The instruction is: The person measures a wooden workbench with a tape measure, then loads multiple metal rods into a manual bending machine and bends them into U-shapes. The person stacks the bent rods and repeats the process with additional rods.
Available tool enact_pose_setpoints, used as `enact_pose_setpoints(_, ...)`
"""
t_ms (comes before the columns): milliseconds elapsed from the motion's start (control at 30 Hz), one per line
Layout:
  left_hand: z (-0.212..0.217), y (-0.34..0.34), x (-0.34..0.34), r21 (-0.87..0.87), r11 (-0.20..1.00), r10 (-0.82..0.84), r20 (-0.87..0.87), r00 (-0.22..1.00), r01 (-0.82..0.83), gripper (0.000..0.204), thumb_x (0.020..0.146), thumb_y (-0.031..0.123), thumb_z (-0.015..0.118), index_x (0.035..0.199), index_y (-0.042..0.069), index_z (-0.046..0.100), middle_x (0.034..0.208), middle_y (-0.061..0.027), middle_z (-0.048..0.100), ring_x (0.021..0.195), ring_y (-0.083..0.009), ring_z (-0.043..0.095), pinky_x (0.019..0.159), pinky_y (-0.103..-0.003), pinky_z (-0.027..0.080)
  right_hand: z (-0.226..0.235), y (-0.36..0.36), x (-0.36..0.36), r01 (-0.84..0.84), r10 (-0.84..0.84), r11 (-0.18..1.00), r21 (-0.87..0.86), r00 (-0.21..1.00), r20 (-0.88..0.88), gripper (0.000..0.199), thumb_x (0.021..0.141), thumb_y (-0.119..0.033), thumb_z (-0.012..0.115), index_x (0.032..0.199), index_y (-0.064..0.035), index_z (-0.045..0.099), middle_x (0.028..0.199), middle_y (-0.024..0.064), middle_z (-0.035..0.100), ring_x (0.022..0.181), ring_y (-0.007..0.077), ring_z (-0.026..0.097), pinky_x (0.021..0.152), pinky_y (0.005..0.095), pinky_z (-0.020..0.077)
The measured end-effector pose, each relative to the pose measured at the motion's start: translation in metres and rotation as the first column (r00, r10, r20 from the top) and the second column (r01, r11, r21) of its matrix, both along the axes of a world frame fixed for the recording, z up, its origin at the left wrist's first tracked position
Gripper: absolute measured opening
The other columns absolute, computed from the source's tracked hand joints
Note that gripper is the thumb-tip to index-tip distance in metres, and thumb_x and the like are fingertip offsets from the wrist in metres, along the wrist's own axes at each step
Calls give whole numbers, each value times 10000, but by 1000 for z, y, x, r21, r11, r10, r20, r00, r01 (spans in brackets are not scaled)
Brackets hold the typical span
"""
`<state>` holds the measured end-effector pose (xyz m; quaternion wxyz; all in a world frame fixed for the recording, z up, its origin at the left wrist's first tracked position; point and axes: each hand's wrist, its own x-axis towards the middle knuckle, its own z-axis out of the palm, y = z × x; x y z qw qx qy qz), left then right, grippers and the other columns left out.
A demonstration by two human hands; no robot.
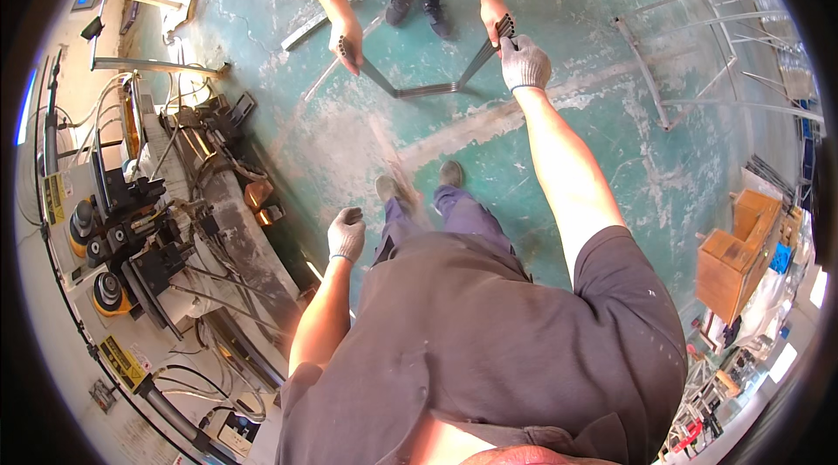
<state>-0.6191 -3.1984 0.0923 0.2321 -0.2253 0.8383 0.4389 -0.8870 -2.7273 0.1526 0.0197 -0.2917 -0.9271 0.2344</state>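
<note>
Green floor (349, 142), paint worn in pale patches. Machine (131, 194) with hoses along floor's left edge; pale-railed frame (161, 65) near far left corner. Metal bar (305, 32) toward far edge. Thin metal frame (642, 72), brown wooden box (729, 264) toward right edge.

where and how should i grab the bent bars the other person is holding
Probably at the straight middle section of the bent bars, from your near side: it runs free between two bends, while a co-worker's hand is at each end.
</note>
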Motion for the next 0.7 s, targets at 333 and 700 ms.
enact_pose_setpoints(333, 25, 64, -31, 61, 998, -23, -93, 995, 28, 334, 934, 37, 618, 1248, -24, 715, 1205, -157, 779, 1140, -222, 736, 1016, -321, 550, 0, 9, -25, -74, 79, 993, 93, 996, -49, 536, 990, -614, 535, 1033, -124, 749, 1005, 218, 771, 987, 440, 741, 872, 542, 574)
enact_pose_setpoints(700, 77, 107, -46, 56, 987, -131, -231, 964, 147, 307, 942, 58, 675, 1243, 18, 719, 1169, -127, 780, 1046, -175, 746, 948, -306, 568, 17, -39, 117, -720, 667, 685, 111, 558, -494, 154, 916, -282, 748, 845, -152, 705, 796, 115, 715, 692, 345, 713, 615, 443, 574)
